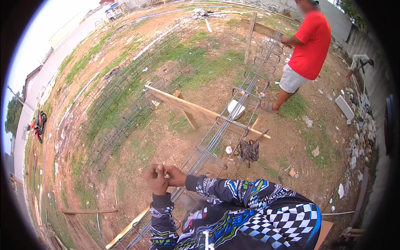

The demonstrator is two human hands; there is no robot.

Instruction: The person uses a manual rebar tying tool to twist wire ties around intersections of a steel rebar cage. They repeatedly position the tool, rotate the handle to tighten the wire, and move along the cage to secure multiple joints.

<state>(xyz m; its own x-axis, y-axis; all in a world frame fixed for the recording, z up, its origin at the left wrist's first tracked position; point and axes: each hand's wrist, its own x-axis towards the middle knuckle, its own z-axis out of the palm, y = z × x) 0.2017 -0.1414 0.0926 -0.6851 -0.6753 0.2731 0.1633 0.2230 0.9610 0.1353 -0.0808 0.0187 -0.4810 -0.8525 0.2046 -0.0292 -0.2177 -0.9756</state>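
Note:
My left hand (157,180) and my right hand (176,176) meet in front of me with their fingers closed. Something small and pale shows between them, but I cannot make out what it is. Both hands are over the near stretch of a long steel rebar cage (216,139), whose bars run from the lower left to the far right. Square stirrups (210,157) stand around the bars at intervals. The cage rests across a wooden crossbar (187,105) on posts. Under it, right of my hands, hangs a dark bundle of wire or thin rods (248,151).
A person in a red shirt (311,46) stands at the cage's far end, hands at the bars. Another person (361,63) bends by the right wall. More rebar cages (121,112) lie on the grass at left. A white container (236,109) sits beyond the crossbar.

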